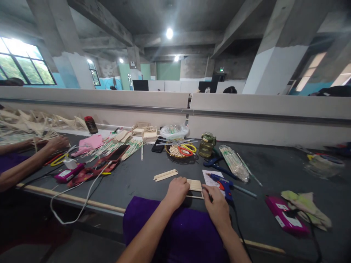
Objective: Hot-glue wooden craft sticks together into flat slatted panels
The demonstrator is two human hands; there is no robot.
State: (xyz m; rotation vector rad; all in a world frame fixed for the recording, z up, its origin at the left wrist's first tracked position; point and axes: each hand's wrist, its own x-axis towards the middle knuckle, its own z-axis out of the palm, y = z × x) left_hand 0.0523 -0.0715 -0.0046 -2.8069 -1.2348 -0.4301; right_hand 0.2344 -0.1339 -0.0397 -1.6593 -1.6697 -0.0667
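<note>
A small flat panel of pale wooden sticks [195, 185] lies at the table's near edge, its sticks side by side. My left hand [177, 191] is closed on the panel's left end, fingers bent over it. At the right end, my right hand [216, 204] pinches the panel's edge between thumb and fingers. One thin stick [195, 197] runs along the panel's near side. Left of my hands lies a loose bundle of sticks [165, 175]. Just beyond my right hand, a blue glue gun [225, 184] rests on a printed paper sheet [210, 174].
Behind are a basket of short sticks [175, 151], scissors [188, 149], a phone [158, 145], a glass jar [207, 144] and a bagged stick bundle [234, 163]. A magenta power strip [286, 215] sits right. A co-worker's hands [56, 144] work at left, near a white cable [87, 199].
</note>
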